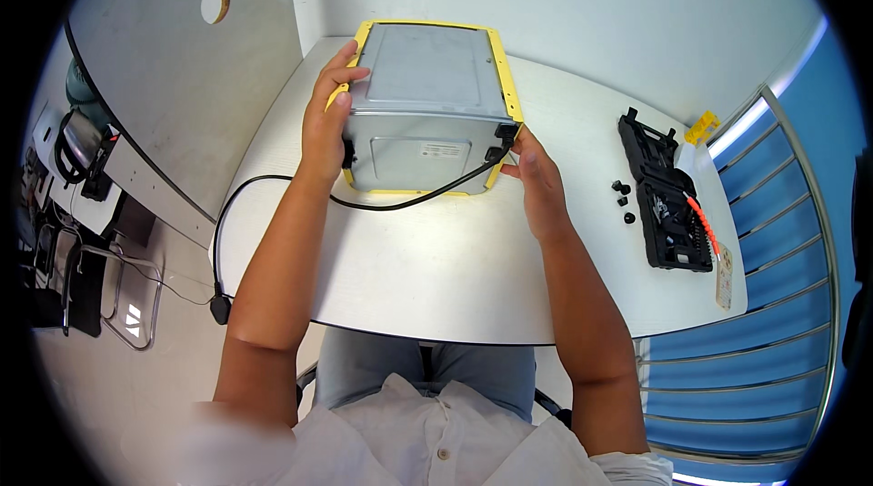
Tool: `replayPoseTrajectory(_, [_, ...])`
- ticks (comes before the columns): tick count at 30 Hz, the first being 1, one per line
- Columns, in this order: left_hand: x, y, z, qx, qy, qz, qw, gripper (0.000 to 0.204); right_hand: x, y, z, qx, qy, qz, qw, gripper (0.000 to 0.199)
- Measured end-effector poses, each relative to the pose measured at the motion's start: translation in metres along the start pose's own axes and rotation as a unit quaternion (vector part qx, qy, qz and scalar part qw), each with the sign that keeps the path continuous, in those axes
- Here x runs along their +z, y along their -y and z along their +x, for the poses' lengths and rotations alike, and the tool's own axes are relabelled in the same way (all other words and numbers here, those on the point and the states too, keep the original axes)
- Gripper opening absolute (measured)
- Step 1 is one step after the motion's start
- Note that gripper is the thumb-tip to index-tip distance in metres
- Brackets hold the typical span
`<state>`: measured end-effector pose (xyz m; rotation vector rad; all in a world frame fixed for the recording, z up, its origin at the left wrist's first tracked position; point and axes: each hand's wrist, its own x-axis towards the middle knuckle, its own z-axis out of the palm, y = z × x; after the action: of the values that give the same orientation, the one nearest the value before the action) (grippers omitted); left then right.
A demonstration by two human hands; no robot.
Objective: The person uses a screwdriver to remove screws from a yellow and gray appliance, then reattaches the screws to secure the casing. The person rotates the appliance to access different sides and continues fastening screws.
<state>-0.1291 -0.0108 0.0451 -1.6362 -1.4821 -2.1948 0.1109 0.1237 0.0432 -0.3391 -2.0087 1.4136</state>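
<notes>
A boxy grey metal appliance with yellow edges (432, 68) stands on the white table in front of me; its exact kind does not show. My left hand (326, 118) grips its left side, fingers reaching up to the yellow top edge. Against the lower right side rests my right hand (538, 179), its fingertips partly hidden behind the corner. A black power cord (409, 205) leaves the back panel near that corner, crosses in front of the appliance and runs left. Its plug (220, 308) hangs at the table's left edge.
An open black tool case (668, 222) lies at the right of the white table (436, 286), with an orange flexible shaft (701, 222) across it. Several small black pieces (626, 200) lie beside it. A metal railing (818, 213) borders the right; a grey panel (182, 59) stands left.
</notes>
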Motion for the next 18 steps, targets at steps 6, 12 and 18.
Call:
replayPoseTrajectory(6, [0.0,0.001,0.0,0.0,0.001,0.01,1.0,0.034,-0.002,-0.003,0.001,0.007,0.001,0.011,1.0,0.083])
replayPoseTrajectory(12, [0.005,-0.001,0.0,-0.006,-0.014,0.033,0.999,0.033,-0.003,-0.02,0.002,0.014,0.014,0.029,0.999,0.062])
replayPoseTrajectory(18, [0.002,0.001,-0.001,-0.009,-0.019,0.043,0.999,0.035,0.002,-0.01,0.001,0.055,0.016,0.015,0.998,0.07])
